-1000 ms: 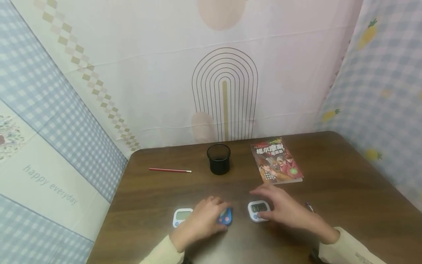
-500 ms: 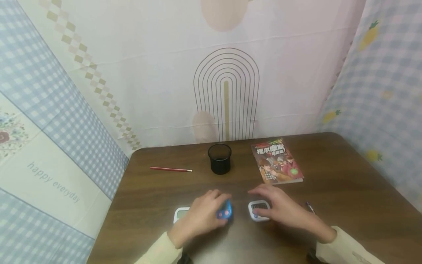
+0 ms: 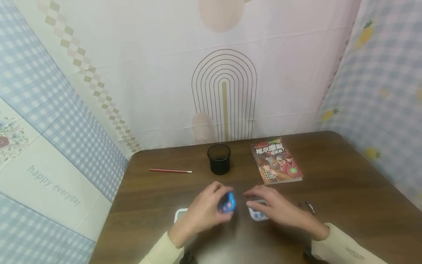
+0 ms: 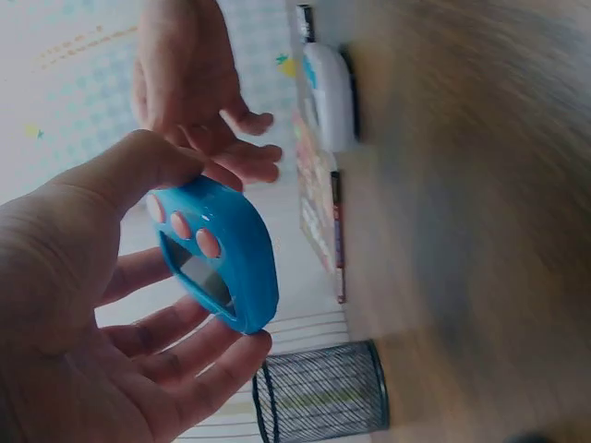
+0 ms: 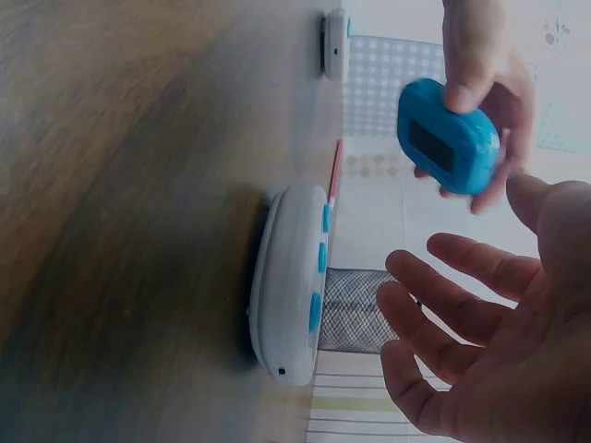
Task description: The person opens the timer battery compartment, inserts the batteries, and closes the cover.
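Blue timer (image 4: pixel 245 245) up off the bench (image 3: pixel 141 205), kinda tilted, pinched between thumb and fingers of the left hand (image 3: pixel 202 211). Right hand (image 3: pixel 277 209) close by, fingers loosely spread and gripping nothing, hanging just above a white timer (image 5: pixel 294 286) flat on the bench. Second white timer (image 3: pixel 180 213) partly hidden by the left hand. Farther back, left to right: red pencil (image 3: pixel 169 171), black mesh cup (image 3: pixel 219 166), comic-looking book (image 3: pixel 277 161). Also a pen (image 3: pixel 310 207), just past the right hand.
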Demonstrator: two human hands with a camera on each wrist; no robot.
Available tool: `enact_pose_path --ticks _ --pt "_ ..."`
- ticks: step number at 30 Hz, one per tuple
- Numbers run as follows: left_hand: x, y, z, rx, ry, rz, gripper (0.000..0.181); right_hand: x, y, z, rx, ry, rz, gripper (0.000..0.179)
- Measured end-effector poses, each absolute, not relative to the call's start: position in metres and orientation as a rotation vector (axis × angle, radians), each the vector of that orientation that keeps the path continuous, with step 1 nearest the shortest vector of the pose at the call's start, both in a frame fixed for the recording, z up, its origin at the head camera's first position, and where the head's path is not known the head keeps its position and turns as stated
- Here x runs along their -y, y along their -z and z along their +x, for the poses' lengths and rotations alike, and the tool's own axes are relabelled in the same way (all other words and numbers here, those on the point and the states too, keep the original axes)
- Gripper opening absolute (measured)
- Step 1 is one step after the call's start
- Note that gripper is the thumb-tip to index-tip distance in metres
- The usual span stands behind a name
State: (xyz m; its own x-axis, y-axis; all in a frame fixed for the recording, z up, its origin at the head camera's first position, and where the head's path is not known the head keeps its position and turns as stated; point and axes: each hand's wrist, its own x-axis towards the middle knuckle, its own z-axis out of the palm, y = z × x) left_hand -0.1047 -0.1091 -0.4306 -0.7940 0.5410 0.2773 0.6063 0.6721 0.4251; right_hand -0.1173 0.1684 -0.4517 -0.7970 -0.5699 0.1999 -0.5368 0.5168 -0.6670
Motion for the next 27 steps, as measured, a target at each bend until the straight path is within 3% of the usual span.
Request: enact_pose_path --ticks 17,27 --pt "0.091 0.427 -0.103 2.275 1.377 -1.01 0.062 -0.155 0.445 -0.122 -2.327 1.408 -0.821 0.036" --pt "0.083 0.428 -0.099 2.195 1.668 -0.83 0.064 -0.147 0.44 -0.127 -2.097 1.577 -0.69 0.04"
